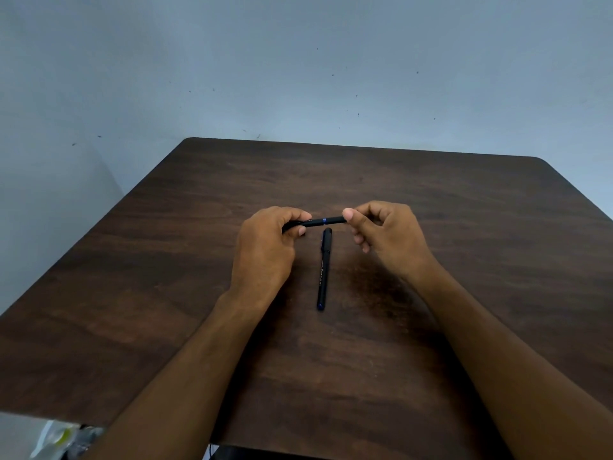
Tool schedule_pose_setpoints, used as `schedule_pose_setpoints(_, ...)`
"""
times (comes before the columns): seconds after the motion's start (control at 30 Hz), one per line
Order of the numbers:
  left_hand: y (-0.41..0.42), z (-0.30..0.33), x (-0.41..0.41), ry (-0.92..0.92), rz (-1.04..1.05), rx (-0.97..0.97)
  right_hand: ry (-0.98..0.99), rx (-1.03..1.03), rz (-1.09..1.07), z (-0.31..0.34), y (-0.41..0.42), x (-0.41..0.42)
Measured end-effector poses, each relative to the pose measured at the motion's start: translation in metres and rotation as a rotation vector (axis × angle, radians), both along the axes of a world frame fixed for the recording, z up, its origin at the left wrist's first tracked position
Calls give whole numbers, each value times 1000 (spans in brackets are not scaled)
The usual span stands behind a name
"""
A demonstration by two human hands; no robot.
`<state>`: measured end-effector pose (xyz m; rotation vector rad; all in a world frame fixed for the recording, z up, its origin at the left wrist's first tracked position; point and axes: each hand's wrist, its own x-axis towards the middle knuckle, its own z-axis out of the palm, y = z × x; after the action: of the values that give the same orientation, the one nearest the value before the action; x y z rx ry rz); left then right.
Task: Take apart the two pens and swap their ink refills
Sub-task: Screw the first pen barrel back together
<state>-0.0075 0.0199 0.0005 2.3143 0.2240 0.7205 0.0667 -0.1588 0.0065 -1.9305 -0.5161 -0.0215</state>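
Left hand (265,240): I see it curled round one end of the held pen (323,221), thumb and fingers clamped on the barrel.
Right hand (381,234): I see thumb and forefinger pinching the opposite end of the same pen; remaining fingers curled, gripping nothing.
Held pen: black with a blue band, horizontal, raised above the table (464,260), spanning both hands.
Second pen (324,268): black, capped, blue tip toward me; lying flat on the table just below the held pen, between the hands, untouched.
Wall (298,61): grey, behind the table.
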Motion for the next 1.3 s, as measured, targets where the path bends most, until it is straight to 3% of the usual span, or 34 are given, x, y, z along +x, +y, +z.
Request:
schedule_pose_setpoints(0.33, 0, -1, 0, -19, -13, 11, -8, 65, 38, -1, 1, -2)
schedule_pose_setpoints(0.67, -1, -2, -1, -20, -17, 9, -44, -59, -6, -1, 4, -3)
schedule_pose_setpoints(1.3, 0, 0, -1, -40, -23, -8, -90, -24, 21, 0, 4, -3)
